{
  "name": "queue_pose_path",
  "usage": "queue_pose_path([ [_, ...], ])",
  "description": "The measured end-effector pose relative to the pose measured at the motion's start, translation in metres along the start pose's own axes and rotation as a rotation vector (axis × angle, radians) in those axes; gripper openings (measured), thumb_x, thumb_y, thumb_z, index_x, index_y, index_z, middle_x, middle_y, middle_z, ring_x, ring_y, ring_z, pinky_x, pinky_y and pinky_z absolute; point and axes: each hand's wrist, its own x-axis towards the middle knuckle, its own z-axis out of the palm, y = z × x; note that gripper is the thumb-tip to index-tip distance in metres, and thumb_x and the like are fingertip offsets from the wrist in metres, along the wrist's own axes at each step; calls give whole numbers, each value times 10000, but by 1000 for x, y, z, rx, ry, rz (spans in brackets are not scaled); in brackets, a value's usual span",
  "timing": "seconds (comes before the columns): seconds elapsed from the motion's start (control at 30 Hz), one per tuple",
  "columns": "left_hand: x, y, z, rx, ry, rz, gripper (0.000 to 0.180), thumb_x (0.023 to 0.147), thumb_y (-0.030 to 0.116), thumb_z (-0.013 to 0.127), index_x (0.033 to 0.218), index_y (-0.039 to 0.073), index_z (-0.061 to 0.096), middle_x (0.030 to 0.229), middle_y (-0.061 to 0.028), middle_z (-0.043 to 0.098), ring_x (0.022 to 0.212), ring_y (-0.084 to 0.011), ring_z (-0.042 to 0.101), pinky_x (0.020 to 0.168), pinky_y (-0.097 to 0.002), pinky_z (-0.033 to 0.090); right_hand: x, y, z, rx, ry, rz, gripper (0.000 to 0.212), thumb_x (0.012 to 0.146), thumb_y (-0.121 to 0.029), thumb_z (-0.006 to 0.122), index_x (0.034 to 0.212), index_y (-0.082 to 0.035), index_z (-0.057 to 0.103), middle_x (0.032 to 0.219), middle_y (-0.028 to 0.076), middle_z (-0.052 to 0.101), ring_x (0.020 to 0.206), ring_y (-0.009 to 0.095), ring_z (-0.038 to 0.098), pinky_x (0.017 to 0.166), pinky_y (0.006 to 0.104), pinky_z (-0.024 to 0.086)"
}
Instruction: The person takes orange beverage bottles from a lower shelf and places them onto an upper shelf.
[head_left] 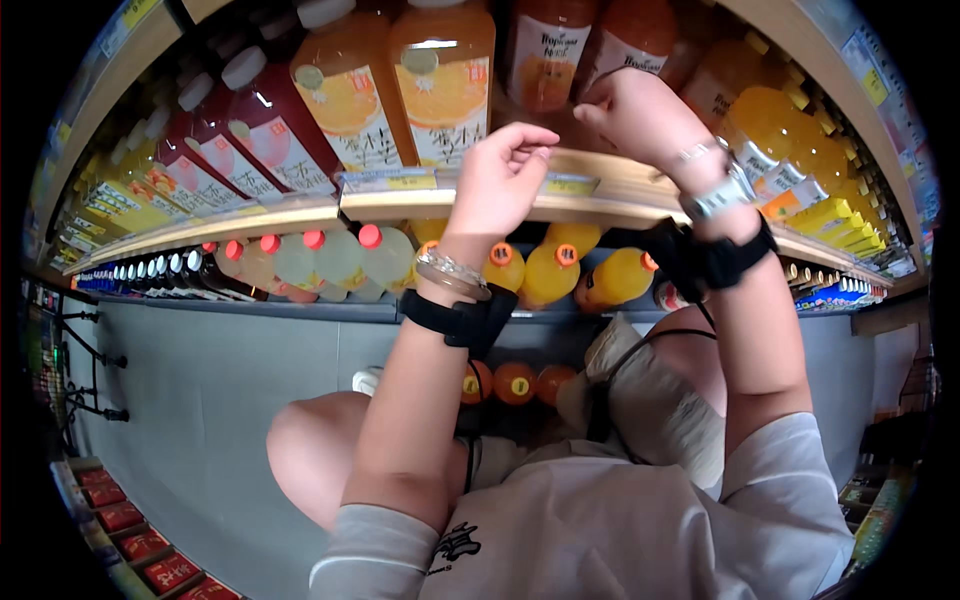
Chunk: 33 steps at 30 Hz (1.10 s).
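Observation:
My left hand [497, 182] is just in front of the upper shelf edge [620, 170], fingers loosely curled, a small gap between thumb and forefinger, nothing seen in it. Higher and to the right, my right hand [645, 115] bends at the wrist with its fingers drawn in toward the thumb; whatever they may hold is hidden. Behind its knuckles is an orange juice bottle [632, 35], and a second juice bottle [548, 60] stands to the left of it. Large square orange drink bottles [440, 80] are on the shelf beyond my left hand.
Dark red drink bottles [275, 125] fill the shelf leftward; yellow juice bottles [770, 125] are at right. Below stand pale red-capped bottles [335, 260] and yellow orange-capped bottles [550, 275]. Orange bottles [515, 383] sit lowest, near my knees. Red packages [145, 545] lie at lower left on the grey floor's [220, 400] edge.

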Motion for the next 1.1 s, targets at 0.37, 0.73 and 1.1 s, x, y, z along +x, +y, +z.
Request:
queue_pose_path([
  [0.37, -60, -35, -44, 400, -557, -556, 259, 888, 233, 550, 1054, 44, 612, 885, 3, 629, 801, -64, 585, 745, -197, 458, -189, -18, 199, 41, -981, -361, 447, 752, -311, 674, 1088, -23, 612, 935, 164, 663, 888, 325, 640, 739, 388, 500],
  [0.73, -90, -50, -65, 508, -444, -611, 332, 867, 231, 542, 1089, -12, 581, 865, -25, 619, 805, -93, 573, 755, -217, 457, -236, -10, 271, 34, -1046, -350, 331, 806, -202, 566, 1047, 25, 571, 902, 211, 656, 894, 366, 632, 751, 407, 498],
  [1.1, -89, -39, -36, 471, -663, -491, 409, 834, 198, 589, 1183, -4, 522, 914, -53, 638, 860, -114, 585, 778, -238, 453, -179, -6, 95, 8, -843, -338, 366, 675, -243, 644, 971, -58, 535, 765, 175, 623, 760, 360, 611, 662, 441, 470],
])
